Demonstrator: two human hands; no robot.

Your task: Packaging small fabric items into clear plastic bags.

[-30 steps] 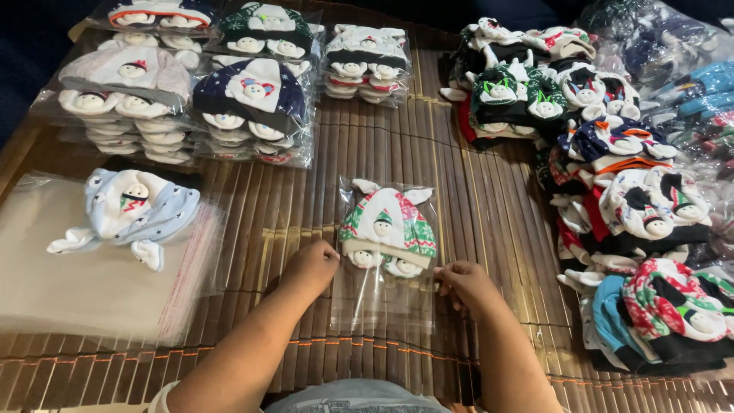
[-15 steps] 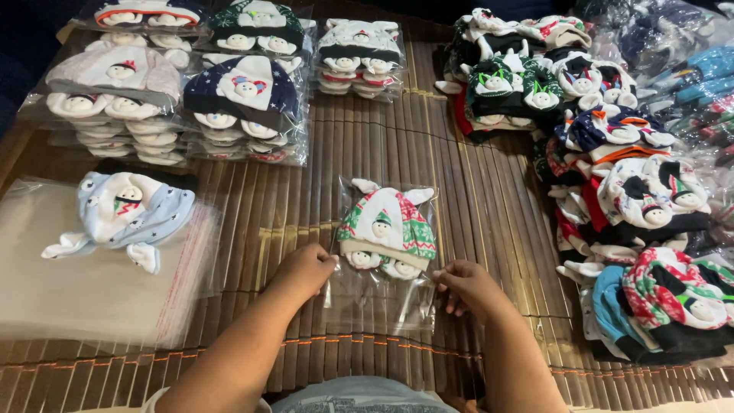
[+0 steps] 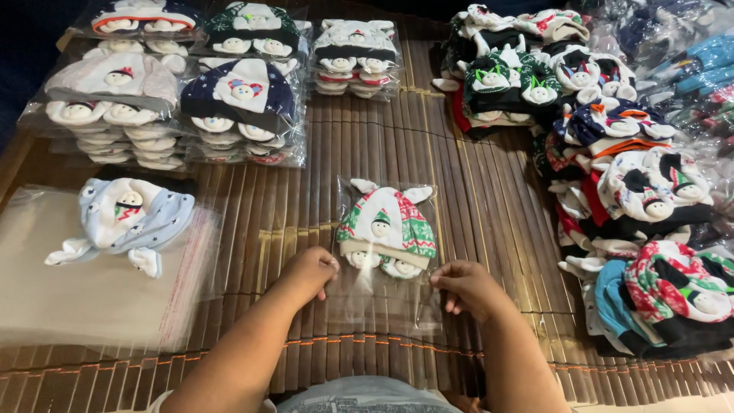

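Observation:
A small knitted baby hat (image 3: 387, 226), white with red and green pattern and a snowman face, lies inside a clear plastic bag (image 3: 386, 302) on a brown bamboo mat (image 3: 474, 191). My left hand (image 3: 312, 270) pinches the bag's left edge below the hat. My right hand (image 3: 464, 287) pinches its right edge. The bag's open flap lies flat between my hands.
A light blue hat (image 3: 126, 220) rests on a stack of empty clear bags (image 3: 92, 294) at the left. Piles of bagged hats (image 3: 229, 99) stand at the back. Loose unbagged hats (image 3: 634, 199) are heaped along the right side.
Both hands stay on the bag's lower edges; my left hand has slid slightly down and inward along the left edge. The hat has not moved.

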